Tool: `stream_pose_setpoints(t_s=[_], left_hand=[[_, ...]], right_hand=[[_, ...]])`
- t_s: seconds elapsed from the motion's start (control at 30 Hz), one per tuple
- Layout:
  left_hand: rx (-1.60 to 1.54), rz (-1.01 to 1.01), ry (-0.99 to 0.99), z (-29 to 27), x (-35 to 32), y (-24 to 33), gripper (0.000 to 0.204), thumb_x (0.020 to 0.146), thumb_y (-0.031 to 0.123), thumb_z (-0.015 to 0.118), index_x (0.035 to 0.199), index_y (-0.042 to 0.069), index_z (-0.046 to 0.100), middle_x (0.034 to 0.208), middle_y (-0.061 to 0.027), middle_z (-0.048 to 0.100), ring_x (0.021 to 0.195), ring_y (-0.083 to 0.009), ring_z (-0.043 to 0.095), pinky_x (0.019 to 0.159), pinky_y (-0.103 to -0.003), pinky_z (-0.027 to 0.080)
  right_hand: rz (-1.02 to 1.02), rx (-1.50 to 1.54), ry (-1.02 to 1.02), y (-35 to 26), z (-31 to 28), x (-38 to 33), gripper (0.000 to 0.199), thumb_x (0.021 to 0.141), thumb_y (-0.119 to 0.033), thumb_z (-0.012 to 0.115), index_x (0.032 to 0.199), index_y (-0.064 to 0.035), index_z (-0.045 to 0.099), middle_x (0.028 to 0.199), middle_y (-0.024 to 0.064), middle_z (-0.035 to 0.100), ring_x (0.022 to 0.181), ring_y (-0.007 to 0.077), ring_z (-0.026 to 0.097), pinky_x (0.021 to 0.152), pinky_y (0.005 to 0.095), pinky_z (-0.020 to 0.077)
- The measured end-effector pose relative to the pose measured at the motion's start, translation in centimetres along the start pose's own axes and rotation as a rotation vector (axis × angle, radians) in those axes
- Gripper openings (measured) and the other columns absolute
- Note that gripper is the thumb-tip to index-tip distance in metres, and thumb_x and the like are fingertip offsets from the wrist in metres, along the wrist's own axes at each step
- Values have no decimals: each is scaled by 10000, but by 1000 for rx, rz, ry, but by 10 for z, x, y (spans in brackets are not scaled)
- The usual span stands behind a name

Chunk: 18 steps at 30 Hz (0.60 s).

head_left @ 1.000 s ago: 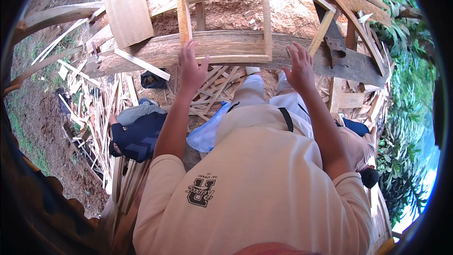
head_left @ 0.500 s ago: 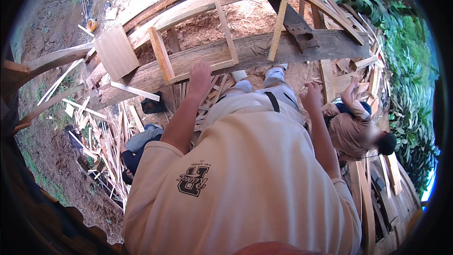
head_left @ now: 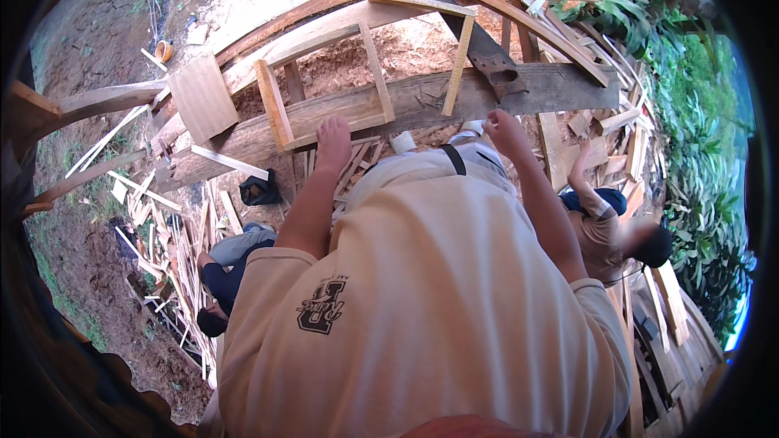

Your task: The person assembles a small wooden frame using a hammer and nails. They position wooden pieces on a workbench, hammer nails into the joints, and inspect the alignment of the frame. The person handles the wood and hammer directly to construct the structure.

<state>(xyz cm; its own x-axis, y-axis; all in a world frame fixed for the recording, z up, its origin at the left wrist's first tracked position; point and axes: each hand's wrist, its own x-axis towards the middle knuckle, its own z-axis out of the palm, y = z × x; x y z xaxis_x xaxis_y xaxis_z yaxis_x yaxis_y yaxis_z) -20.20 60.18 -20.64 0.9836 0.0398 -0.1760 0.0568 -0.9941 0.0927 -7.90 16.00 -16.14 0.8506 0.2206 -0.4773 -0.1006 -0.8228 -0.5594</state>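
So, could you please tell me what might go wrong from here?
The right hand is near the saw, so a careless reach might knock it sideways. The wooden frame reaches the near edge of the plank, so a push from the left hand might shift it.

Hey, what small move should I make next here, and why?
Perhaps bring your right hand to the right side of the frame: your left hand is at its near edge, while the right is apart from it, nearer the saw, leaving that side without a hand.
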Motion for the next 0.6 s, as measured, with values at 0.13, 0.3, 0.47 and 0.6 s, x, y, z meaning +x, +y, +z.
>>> stream_pose_setpoints(t_s=[0.13,0.3,0.47,0.6], left_hand=[[-54,-10,-20,-3,0,1,311,884,121,643,1163,51,525,1167,-160,540,1161,-364,524,1046,-513,377],[-18,-41,-88,-18,0,8,394,850,151,670,1203,33,539,1206,-153,531,1185,-349,512,1050,-498,382],[-1,-36,-16,-15,-2,9,381,834,149,672,1183,45,557,1188,-138,533,1178,-335,514,1039,-491,384],[-17,-44,-24,-15,-3,8,360,830,140,656,1166,52,560,1167,-129,537,1159,-330,520,1036,-492,381]], right_hand=[[-1,-42,-69,-19,-4,10,385,915,-275,749,1169,3,671,1139,230,723,1107,411,677,945,478,534],[14,-157,-26,-7,6,13,332,916,-262,757,1106,3,696,1060,236,740,1034,410,702,890,469,551],[25,-94,96,-4,22,20,326,921,-275,754,1093,-3,700,1002,209,752,969,396,720,851,469,559],[59,-20,125,-32,36,34,354,933,-310,749,1108,-8,692,959,202,755,916,391,728,823,470,563]])
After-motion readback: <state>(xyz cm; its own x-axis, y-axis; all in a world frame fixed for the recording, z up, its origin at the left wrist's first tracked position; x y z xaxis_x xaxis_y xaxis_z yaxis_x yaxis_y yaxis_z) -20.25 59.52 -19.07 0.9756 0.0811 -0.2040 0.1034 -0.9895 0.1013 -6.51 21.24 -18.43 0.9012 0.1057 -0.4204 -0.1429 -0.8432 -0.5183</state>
